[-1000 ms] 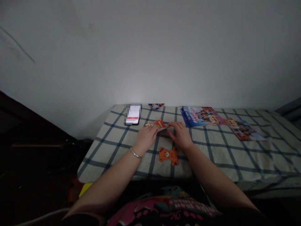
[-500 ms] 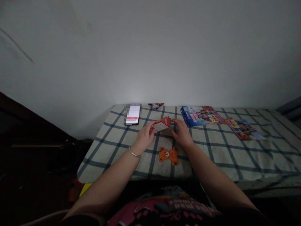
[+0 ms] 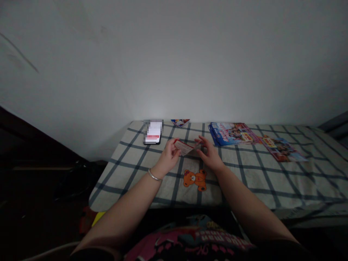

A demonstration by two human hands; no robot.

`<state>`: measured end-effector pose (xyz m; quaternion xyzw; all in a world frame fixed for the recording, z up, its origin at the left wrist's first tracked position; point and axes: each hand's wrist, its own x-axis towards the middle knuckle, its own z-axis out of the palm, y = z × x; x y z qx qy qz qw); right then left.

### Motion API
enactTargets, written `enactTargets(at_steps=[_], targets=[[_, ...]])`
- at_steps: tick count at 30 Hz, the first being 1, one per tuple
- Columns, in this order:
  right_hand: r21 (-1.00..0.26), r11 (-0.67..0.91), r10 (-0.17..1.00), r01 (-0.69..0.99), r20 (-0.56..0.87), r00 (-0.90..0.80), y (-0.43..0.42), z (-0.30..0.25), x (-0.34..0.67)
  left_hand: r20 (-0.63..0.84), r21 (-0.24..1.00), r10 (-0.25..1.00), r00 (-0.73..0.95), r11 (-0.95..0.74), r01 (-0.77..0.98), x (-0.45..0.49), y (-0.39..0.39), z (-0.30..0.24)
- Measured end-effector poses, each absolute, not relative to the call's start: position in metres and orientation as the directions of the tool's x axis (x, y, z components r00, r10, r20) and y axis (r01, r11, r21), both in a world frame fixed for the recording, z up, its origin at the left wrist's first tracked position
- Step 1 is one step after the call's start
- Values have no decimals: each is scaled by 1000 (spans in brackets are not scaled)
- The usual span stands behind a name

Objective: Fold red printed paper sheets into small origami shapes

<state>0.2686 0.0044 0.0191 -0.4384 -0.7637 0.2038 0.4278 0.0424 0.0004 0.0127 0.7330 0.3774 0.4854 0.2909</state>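
A folded paper leaflet [image 3: 185,147], pale with printed lines and a red edge, is tilted above the table in front of me. My left hand [image 3: 169,156] pinches its left end between thumb and fingers; a silver bangle circles that wrist. At the leaflet's right corner is my right hand [image 3: 209,154], its thumb and fingers spread apart; whether a fingertip touches the paper is unclear. Below the hands an orange teddy bear picture [image 3: 195,179] shows on the checked tablecloth [image 3: 141,159].
A phone [image 3: 153,132] with a lit, blurred screen lies at the back left. Near the wall is a colourful folded paper triangle [image 3: 180,122]. To the right lie a stack of printed flyers [image 3: 231,133] and another flyer [image 3: 282,149]. The wall [image 3: 174,65] bounds the table's back.
The leaflet has tipped, so its orange-red face no longer shows and the pale printed side faces me. The fingers of my right hand have lifted and spread at its corner.
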Motion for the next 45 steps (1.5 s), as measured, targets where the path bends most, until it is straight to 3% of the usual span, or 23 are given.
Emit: enactTargets(at_steps=[3,13,20,23,26,29,32,36,41,45], targets=[[-709,503,864,495,434,-256,5,21,267,477,817,842,253,-531,225,42,2,9],[-757,321,931,570,363,-42,5,21,268,393,882,913,110,-409,237,41,4,16],[-692,190,955,696,295,33,6,19,270,357,820,933,47,-337,463,37,0,26],[-633,138,965,762,260,41,6,22,271,397,742,916,64,-361,564,36,-1,30],[-586,109,971,803,237,41,7,24,270,476,568,871,123,-411,713,37,-5,35],[-557,95,975,825,218,35,8,24,270,517,357,817,255,-477,803,40,-9,40],[-553,71,983,830,182,37,9,25,269,487,205,741,462,-611,765,43,-11,41],[-574,61,989,817,145,28,7,28,268,439,159,669,599,-714,682,45,-11,37],[-616,73,989,784,144,21,5,30,268,393,172,708,587,-684,709,44,-11,32],[-671,181,979,719,196,-64,6,27,273,383,183,716,584,-679,711,44,-10,32]])
